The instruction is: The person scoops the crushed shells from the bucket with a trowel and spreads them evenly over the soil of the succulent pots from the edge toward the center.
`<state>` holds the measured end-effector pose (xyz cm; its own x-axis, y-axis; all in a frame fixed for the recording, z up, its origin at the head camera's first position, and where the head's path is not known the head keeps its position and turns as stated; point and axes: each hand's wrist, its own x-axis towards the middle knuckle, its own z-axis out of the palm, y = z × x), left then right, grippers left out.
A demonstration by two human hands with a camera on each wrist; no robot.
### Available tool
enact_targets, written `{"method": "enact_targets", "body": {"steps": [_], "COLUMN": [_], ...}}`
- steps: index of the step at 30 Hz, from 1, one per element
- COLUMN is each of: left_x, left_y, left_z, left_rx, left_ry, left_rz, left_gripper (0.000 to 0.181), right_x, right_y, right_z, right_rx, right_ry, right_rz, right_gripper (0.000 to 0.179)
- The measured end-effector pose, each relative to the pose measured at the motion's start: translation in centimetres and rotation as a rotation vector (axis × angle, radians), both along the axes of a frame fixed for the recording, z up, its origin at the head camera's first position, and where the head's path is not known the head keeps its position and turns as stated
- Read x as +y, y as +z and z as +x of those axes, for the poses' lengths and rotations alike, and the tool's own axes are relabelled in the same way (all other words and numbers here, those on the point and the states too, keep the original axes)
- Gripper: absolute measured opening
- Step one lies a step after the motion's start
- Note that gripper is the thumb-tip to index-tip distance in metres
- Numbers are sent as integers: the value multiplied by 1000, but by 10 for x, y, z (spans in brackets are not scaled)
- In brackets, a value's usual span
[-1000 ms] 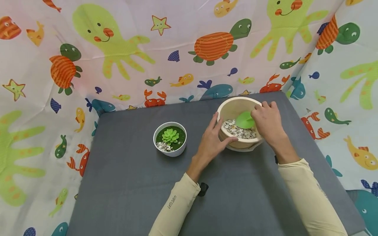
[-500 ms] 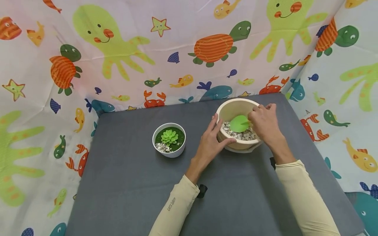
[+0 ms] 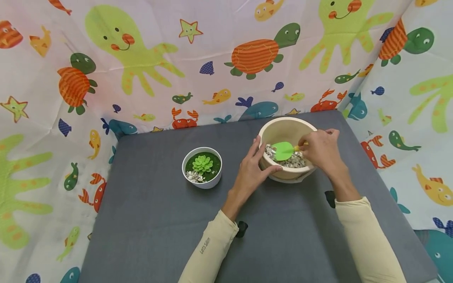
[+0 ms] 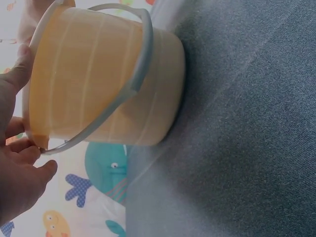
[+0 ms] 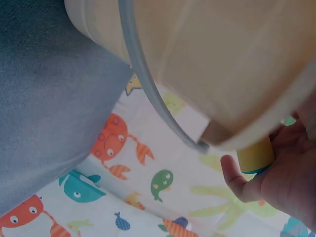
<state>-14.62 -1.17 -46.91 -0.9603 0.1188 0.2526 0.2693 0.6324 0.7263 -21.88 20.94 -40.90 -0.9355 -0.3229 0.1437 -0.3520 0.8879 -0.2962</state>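
A cream bucket with a grey handle stands on the table, pale pebbles in its bottom. At its left rim is my left hand, thumb on the near side and fingers along the far side, gripping the edge. My right hand grips the yellow handle of a toy shovel over the right rim. The shovel's green blade lies flat on the pebbles. In the right wrist view the yellow grip shows beside the thumb.
Left of the bucket stands a white pot with a green succulent and white pebbles on dark green ground. A grey cloth covers the table. Sea-animal curtains close off the back and sides.
The green blade has shifted left and toward me across the pebbles; more of its yellow handle shows. My left hand stays on the bucket's rim.
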Motion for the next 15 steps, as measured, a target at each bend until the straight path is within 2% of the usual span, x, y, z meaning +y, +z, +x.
{"method": "enact_targets", "body": {"steps": [6,11,15], "left_x": [0,2,1], "left_y": [1,0,0], "left_z": [0,0,1], "left_rx": [4,-15,-5], "left_ry": [4,-6,7], "left_rz": [1,3,16], "left_gripper": [92,93,93], "right_x": [4,9,12], "right_y": [9,15,21], "right_z": [8,14,16], "right_rx": [-30,23,44], "right_ry": [-59,-73,-76], "right_rz": [-38,-20,-56], "right_gripper": [15,12,13]}}
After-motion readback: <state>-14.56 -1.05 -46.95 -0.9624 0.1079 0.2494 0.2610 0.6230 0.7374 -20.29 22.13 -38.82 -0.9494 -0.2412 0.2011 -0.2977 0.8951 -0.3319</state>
